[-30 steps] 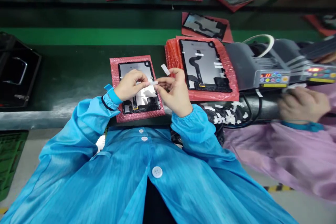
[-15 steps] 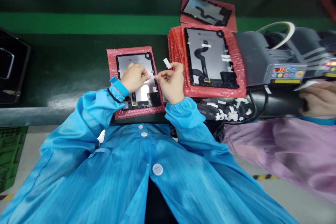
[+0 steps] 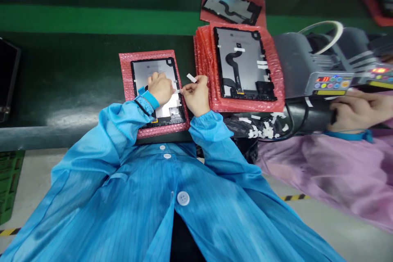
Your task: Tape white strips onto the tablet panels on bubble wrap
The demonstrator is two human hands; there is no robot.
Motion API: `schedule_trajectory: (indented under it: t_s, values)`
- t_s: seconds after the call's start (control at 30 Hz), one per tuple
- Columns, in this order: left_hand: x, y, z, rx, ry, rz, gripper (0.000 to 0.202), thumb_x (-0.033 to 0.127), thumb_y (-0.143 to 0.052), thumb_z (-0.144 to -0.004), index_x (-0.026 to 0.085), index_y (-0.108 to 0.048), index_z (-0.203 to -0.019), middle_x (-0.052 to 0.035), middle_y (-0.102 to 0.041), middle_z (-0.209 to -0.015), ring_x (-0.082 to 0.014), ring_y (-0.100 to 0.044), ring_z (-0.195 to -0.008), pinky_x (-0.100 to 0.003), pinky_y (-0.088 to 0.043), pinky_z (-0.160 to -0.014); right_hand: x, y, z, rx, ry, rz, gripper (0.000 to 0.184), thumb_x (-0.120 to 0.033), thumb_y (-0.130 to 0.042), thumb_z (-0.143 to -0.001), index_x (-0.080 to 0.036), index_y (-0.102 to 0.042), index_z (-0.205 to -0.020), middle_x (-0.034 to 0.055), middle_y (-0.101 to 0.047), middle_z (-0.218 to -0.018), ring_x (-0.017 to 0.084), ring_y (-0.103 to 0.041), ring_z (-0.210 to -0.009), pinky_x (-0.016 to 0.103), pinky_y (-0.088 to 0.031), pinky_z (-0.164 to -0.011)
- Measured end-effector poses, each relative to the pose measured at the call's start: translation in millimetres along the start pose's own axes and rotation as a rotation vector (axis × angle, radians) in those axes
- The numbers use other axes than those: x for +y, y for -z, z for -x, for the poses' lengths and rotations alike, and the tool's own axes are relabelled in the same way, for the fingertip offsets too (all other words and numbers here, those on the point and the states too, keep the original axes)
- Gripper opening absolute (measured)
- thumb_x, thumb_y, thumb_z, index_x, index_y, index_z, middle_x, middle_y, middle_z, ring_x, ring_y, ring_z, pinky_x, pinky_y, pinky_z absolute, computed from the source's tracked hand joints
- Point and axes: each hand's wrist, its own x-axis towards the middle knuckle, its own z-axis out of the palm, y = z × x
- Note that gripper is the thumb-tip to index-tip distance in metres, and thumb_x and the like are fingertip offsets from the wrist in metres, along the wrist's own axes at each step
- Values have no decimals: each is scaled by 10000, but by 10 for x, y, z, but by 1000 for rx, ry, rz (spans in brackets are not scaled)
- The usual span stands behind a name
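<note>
A tablet display panel (image 3: 144, 66) with a silvery back and black frame lies on a pink bubble-wrap pouch (image 3: 125, 74) before me. My left hand (image 3: 161, 89) is closed over it, fingers curled, thumb tip at one end of a small white tape piece (image 3: 177, 91) by the panel's right edge. With thumb and index finger, my right hand (image 3: 196, 95) pinches the other end of that piece. A second white strip (image 3: 191, 78) sticks up from my right fingers. The left hand hides part of the panel and its flex cable.
Right of my hands, a similar panel (image 3: 250, 61) tops a stack of red bubble-wrap pouches (image 3: 204, 59); another panel (image 3: 225, 13) lies behind. Grey machines (image 3: 296, 65) stand farther right. White scraps (image 3: 262, 131) lie on black plastic near the edge. A co-worker's hand (image 3: 353, 110) is at right.
My left hand has shifted slightly right and lower over the panel, its fingers curled more. The right hand still pinches the tape. The co-worker's hand has come further into view.
</note>
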Motion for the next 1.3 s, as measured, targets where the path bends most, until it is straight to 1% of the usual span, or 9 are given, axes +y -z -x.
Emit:
schedule_trajectory:
  t_s: [0.23, 0.43, 0.67, 0.8, 0.9, 1.0, 1.07, 1.2, 1.3]
  values:
    - [25, 0, 20, -5, 4, -50, 160, 245, -597, -841, 150, -697, -760, -161, -611, -1093, -409, -436, -1220, -559, -369, -984, -53, -1, -29, -14, -8, 45, 401, -88, -579, -673, -261, -305, -910, -100, -532, -606, 127, -560, -579, 292, -469, -642]
    - [25, -20, 5, 27, 0, -54, 141, 250, -630, -817, 156, -691, -731, -152, -615, -1055, -408, -442, -1205, -563, -373, -983, -42, 36, -172, -76, -52, 128, 475, -3, -624, -582, -250, -343, -875, -103, -490, -610, 131, -545, -593, 331, -482, -710]
    - [-40, -10, 31, 100, 51, 3, 179, 305, -756, -749, 174, -634, -755, -122, -594, -1060, -396, -459, -1179, -553, -368, -985, 32, 74, -259, -146, -102, 53, 534, 8, -664, -543, -246, -385, -921, -109, -426, -656, 111, -493, -610, 290, -450, -689]
    - [-165, 103, 6, 149, 93, 70, 100, 276, -677, -824, 198, -656, -882, -102, -608, -1076, -352, -492, -1154, -518, -370, -983, -92, 124, -170, -132, -135, 29, 405, 21, -556, -583, -237, -395, -850, -107, -406, -631, 93, -432, -572, 250, -382, -636]
    - [-233, 184, -51, 157, -24, 152, 145, 329, -591, -892, 215, -678, -912, -74, -626, -1013, -295, -524, -1077, -467, -382, -966, -220, 164, -90, -185, -79, 20, 334, 35, -462, -589, -220, -421, -799, -84, -439, -645, 93, -429, -581, 238, -344, -614]
    - [-235, 210, -94, 125, -168, 190, 192, 388, -607, -885, 213, -687, -874, -55, -633, -970, -272, -518, -1049, -442, -376, -961, -313, 183, -50, -286, -6, 25, 309, 40, -449, -582, -206, -453, -768, -75, -461, -650, 97, -430, -604, 237, -343, -629]
    - [-223, 203, -107, 94, -208, 191, 187, 379, -621, -875, 207, -683, -839, -47, -636, -957, -268, -515, -1046, -438, -371, -959, -351, 188, -48, -327, -1, 32, 293, 48, -456, -593, -198, -475, -750, -69, -474, -649, 102, -436, -617, 241, -350, -646]
    - [-243, 177, -133, 64, -184, 193, 146, 315, -626, -863, 195, -679, -800, -42, -645, -932, -245, -536, -992, -434, -368, -965, -385, 212, -71, -244, -82, 71, 243, 37, -498, -674, -179, -548, -773, -48, -508, -656, 114, -457, -617, 259, -369, -657]
    - [-261, 167, -146, 43, -141, 209, 143, 298, -615, -867, 190, -689, -810, -46, -653, -918, -223, -551, -927, -420, -386, -946, -386, 215, -89, -199, -98, 58, 101, -74, -585, -774, -173, -567, -774, -43, -497, -643, 114, -453, -607, 264, -379, -652]
